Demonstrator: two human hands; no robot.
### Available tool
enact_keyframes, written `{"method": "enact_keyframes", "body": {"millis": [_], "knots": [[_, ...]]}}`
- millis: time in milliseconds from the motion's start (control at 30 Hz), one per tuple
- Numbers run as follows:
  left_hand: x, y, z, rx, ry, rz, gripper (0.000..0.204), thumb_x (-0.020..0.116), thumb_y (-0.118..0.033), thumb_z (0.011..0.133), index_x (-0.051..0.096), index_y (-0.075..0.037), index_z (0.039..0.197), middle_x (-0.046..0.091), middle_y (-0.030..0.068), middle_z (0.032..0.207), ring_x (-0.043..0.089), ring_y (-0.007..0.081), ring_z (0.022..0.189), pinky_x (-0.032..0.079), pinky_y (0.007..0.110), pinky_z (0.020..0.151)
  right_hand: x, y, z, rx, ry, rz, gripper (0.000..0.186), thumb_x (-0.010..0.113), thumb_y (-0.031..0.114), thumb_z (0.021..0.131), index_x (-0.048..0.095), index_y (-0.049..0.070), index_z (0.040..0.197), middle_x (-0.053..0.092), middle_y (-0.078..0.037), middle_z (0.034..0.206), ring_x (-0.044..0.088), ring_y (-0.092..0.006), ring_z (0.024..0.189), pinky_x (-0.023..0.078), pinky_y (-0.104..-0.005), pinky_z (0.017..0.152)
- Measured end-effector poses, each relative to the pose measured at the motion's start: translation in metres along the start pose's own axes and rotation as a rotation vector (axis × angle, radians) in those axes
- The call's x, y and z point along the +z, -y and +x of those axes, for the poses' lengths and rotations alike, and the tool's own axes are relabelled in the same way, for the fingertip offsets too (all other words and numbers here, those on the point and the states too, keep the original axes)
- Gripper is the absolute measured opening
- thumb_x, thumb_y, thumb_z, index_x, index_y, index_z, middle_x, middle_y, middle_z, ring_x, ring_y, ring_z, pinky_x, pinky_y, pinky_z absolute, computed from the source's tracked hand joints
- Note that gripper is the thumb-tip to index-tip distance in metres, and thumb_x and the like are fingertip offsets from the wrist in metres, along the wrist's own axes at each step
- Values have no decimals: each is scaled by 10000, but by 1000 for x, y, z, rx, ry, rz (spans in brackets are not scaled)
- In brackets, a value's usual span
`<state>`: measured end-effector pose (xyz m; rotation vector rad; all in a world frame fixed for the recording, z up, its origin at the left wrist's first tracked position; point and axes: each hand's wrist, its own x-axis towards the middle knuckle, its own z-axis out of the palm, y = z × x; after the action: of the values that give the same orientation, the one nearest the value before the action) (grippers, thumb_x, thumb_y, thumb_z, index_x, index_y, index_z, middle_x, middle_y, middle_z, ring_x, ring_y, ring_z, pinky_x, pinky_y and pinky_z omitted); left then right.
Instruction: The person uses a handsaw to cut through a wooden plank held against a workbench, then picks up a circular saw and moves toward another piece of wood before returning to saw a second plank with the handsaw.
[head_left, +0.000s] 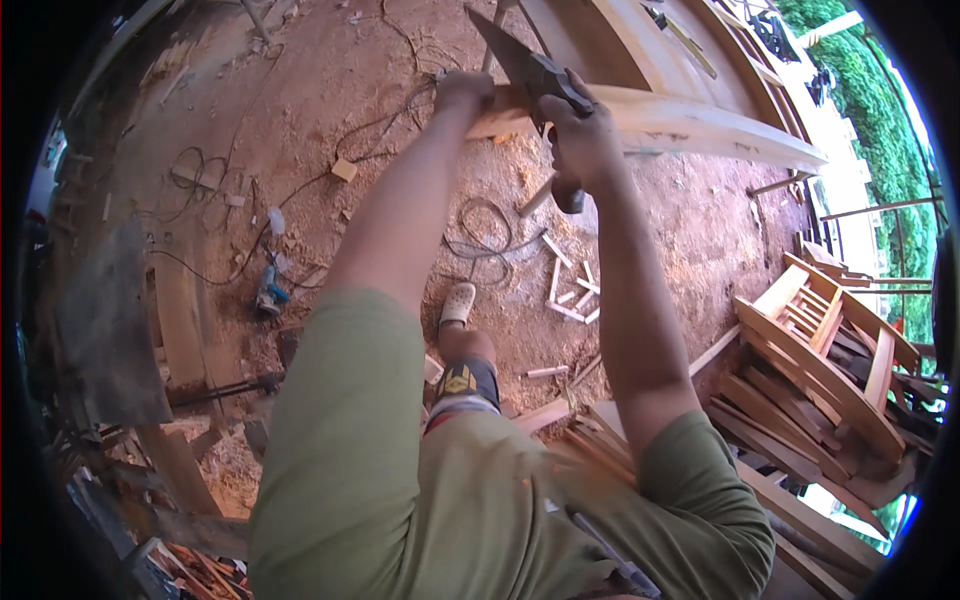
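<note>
My right hand (588,138) is wrapped round the handle of a handsaw (508,50), whose dark blade points up and to the left. The lower tip of the handle shows beneath my fingers. Under the saw runs a pale, thick wooden board (700,122), stretching from my left hand out to the right. At the board's left end, my left hand (465,95) is closed on the wood, its fingertips partly hidden. The saw crosses over the board near that end; whether its teeth touch the wood I cannot tell.
Sawdust covers the ground, with cables (485,235), a blue power tool (270,290) and thin offcuts (570,290) on it. A wooden frame (825,340) leans on stacked planks at the right. A dark sheet (112,330) stands at the left. Larger panels (585,40) lie beyond the board.
</note>
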<state>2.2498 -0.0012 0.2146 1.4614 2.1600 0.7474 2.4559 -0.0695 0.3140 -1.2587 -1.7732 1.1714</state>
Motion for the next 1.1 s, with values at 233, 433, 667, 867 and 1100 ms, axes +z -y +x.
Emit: {"method": "enact_keyframes", "body": {"millis": [233, 433, 667, 867, 1100], "knots": [[-19, -20, -29, -329, -25, -264, 501, 497, -311, 929, 665, 36, 1249, 625, 272, 1318, 635, 382, 1204, 487, 416, 1056, -54, -55, -308, 203, -118, 15, 659, 535, 29, 918, 317, -81, 1531, 656, -127, 1063, 586, -107, 734, 492, -274, 618], [-28, -18, -38, -365, -32, -398, 491, 509, -289, 926, 661, 54, 1244, 624, 291, 1306, 639, 384, 1199, 496, 408, 1055, -51, -42, -294, 270, -68, 23, 635, 508, 12, 947, 303, -37, 1545, 661, -146, 1114, 599, -101, 735, 486, -258, 605], [-17, -23, -10, -181, 18, -181, 477, 533, -269, 891, 677, 37, 1228, 620, 286, 1315, 600, 377, 1261, 469, 395, 1085, 2, -22, -6, -466, -118, -308, 463, 567, 175, 959, 552, -3, 1386, 614, -74, 791, 556, -139, 580, 457, -326, 500], [-22, -17, -27, -353, -42, -332, 479, 511, -279, 924, 670, 58, 1227, 637, 274, 1301, 631, 353, 1226, 500, 386, 1048, -39, -84, -277, 133, -97, -31, 616, 517, 55, 934, 340, -53, 1514, 653, -199, 1133, 580, -161, 727, 474, -300, 607], [-10, 24, -6, -297, -73, -310, 492, 517, -279, 908, 667, 87, 1201, 636, 295, 1282, 629, 374, 1218, 493, 396, 1058, -35, -65, -281, 191, 11, 186, 641, 502, 1, 927, 311, -48, 1537, 634, -157, 1239, 591, -98, 756, 485, -249, 614]]}}
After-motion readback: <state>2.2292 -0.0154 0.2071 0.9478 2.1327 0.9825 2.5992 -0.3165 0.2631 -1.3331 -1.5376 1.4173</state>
